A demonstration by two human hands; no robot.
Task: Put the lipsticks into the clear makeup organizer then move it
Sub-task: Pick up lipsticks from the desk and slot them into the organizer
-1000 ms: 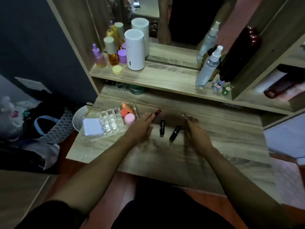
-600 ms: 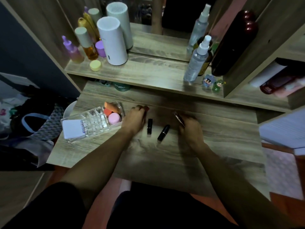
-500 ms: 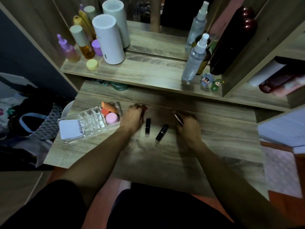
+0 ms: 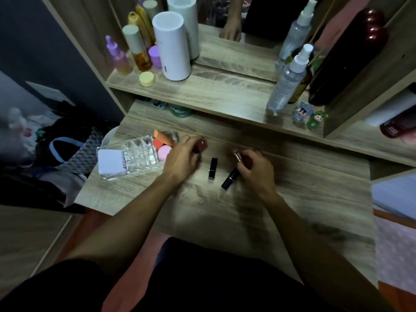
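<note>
The clear makeup organizer [image 4: 137, 155] sits at the left of the wooden desk, holding a white compact and orange and pink sponges. My left hand [image 4: 182, 159] is just right of it, fingers closed on a dark red lipstick [image 4: 201, 146]. Between my hands lie two black lipsticks: one [image 4: 212, 168] points away from me, the other [image 4: 229, 179] lies slanted, its top end touching my right hand [image 4: 255, 168]. That hand is closed on a slim silvery lipstick [image 4: 237, 156].
A shelf above the desk carries a white cylinder [image 4: 172, 49], several bottles [image 4: 137, 49], a spray bottle [image 4: 288, 79] and small figurines [image 4: 309, 115]. A mirror stands behind. Bags [image 4: 58, 152] lie on the floor at the left. The desk's left edge is close to the organizer.
My left hand has closed around the dark red lipstick and my right hand has curled tighter on the silvery one. The view has shifted; the two black lipsticks have not moved.
</note>
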